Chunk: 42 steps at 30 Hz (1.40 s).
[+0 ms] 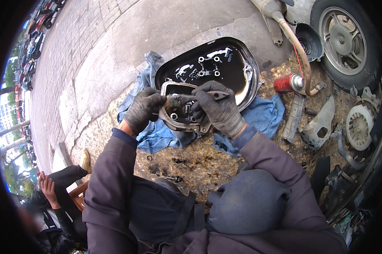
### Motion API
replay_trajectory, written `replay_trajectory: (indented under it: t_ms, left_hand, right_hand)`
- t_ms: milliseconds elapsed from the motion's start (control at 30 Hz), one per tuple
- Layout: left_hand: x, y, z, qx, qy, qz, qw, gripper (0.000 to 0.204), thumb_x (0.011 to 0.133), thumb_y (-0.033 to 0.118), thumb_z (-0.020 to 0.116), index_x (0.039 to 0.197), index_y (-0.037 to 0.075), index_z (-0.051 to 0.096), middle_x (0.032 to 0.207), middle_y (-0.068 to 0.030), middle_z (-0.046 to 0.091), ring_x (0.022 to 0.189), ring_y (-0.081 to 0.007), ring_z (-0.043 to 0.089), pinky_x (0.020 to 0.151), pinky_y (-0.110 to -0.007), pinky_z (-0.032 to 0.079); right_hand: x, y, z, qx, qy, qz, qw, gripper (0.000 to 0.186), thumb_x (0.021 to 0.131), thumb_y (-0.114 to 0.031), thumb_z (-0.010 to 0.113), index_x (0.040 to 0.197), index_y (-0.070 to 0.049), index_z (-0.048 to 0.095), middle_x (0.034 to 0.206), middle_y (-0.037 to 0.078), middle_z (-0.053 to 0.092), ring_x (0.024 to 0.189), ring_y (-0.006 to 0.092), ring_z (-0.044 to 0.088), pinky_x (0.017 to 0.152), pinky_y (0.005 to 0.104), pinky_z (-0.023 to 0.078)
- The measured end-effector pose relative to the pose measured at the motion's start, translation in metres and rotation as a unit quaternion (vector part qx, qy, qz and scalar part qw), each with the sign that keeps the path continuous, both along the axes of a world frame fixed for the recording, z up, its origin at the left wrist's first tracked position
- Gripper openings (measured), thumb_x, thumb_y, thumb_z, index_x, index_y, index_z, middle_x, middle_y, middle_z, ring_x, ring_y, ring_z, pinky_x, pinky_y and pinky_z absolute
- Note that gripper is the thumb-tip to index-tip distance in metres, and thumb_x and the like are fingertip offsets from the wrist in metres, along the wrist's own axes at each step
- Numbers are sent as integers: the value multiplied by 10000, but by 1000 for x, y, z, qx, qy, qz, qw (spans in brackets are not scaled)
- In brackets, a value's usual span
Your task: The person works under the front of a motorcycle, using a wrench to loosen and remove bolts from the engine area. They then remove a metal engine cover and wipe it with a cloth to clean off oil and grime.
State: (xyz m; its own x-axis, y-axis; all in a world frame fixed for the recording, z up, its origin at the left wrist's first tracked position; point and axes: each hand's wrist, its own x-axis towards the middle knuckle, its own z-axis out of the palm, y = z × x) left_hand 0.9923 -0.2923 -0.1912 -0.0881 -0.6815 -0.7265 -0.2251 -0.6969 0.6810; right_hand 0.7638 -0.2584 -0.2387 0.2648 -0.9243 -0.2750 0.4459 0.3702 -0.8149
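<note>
My left hand (143,109), in a dirty grey glove, is closed at the left rim of an open metal engine casing (171,124); its fingertips partly hide what they grip. My gloved right hand (218,108) is wrapped round the handle of a brush (186,98). The dark brush head lies over the casing's opening, close to my left fingertips. Behind the casing, a long black cover (165,67) serves as a pan of dark liquid. In it sit a metal bracket (209,67) and coil springs (194,74). Blue rags (265,113) lie beneath.
At right are a red spray can (284,83), an exhaust pipe (303,51), a wheel (342,40), a curved metal shroud (320,127) and a fan wheel (360,127). Bolts (174,178) lie on the stained ground near my knees. Another person's hand (47,188) shows at left.
</note>
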Motion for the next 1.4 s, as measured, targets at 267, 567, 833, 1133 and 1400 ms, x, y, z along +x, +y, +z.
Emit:
replay_trajectory:
  t_ms: [267,567,833,1133,1400]
  left_hand:
    - [-9,0,0,-10,-61,-25,998,263,845,237,629,991,19,604,718,-7,583,521,-70,467,454,-225,327]
    - [-17,0,3,-67,-122,-60,989,356,763,232,703,1001,-5,584,743,-44,591,563,-87,489,477,-236,370]
    - [-15,-5,-2,-116,-247,-135,952,379,732,203,736,988,-35,590,777,-96,630,616,-131,568,542,-279,461]
    - [-17,-8,-1,-152,-253,-175,940,464,675,184,774,999,-90,588,863,-152,669,768,-200,654,702,-333,546]
    - [-20,-8,0,-157,-317,-177,918,525,612,328,777,930,-65,637,842,-227,681,827,-320,683,787,-380,531]
  right_hand:
    - [-4,-6,-2,-59,14,-33,998,130,939,-176,647,970,-51,637,754,48,677,640,88,656,546,235,543]
    - [-17,-20,-1,-284,252,-36,924,116,875,-102,676,971,-37,670,816,68,688,726,137,677,652,278,556]
    - [-16,-39,-7,-481,297,60,823,191,810,-162,708,978,-83,663,852,106,679,818,300,677,744,395,555]
    - [-21,-41,-11,-443,313,79,837,158,822,-110,709,972,-64,689,859,119,687,795,291,692,692,361,554]
    - [-39,-30,-6,-339,364,85,864,130,817,-156,699,916,-74,685,783,133,672,707,308,673,637,382,545]
